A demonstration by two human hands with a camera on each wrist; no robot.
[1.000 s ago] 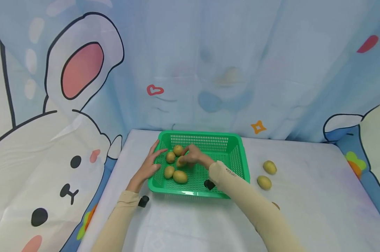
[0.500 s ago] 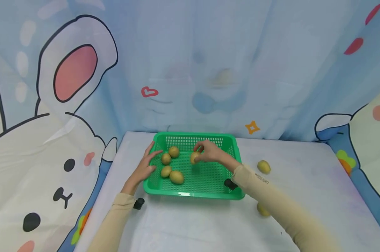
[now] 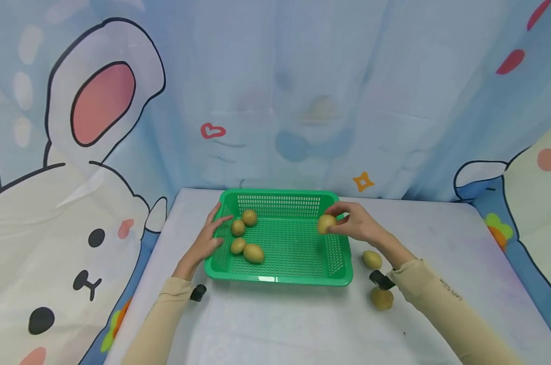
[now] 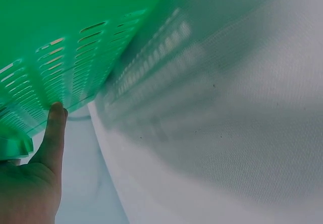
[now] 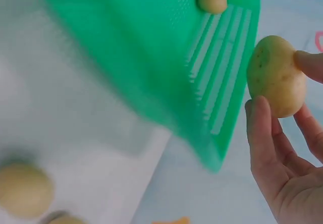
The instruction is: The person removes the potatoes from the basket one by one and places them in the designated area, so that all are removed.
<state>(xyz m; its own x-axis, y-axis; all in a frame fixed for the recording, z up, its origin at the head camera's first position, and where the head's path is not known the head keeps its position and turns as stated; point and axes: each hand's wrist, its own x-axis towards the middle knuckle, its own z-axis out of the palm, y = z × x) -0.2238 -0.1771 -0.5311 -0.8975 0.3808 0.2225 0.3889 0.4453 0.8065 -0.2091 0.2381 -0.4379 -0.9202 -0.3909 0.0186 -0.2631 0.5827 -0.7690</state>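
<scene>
My right hand (image 3: 355, 222) pinches a potato (image 3: 327, 224) between thumb and fingers above the right side of a green plastic basket (image 3: 280, 278). In the right wrist view the potato (image 5: 276, 76) is oval and pale yellow with a few dark specks, held beside the basket's rim (image 5: 237, 108). My left hand (image 3: 203, 244) lies at the basket's left side with fingers spread and mostly straight. In the left wrist view one finger (image 4: 54, 133) touches the slotted outer wall (image 4: 75, 57). Several potatoes sit in the basket's left part, among them a larger one (image 3: 254, 253).
Two potatoes lie on the white tablecloth right of the basket, one (image 3: 372, 259) beside it and another (image 3: 382, 299) nearer the front, close to the right wrist camera (image 3: 381, 280). A cartoon-printed curtain (image 3: 275, 101) hangs behind the table.
My right hand has lifted a potato from the group at the basket's left and carried it rightward to above the right side. My left hand has stayed at the basket's left edge.
</scene>
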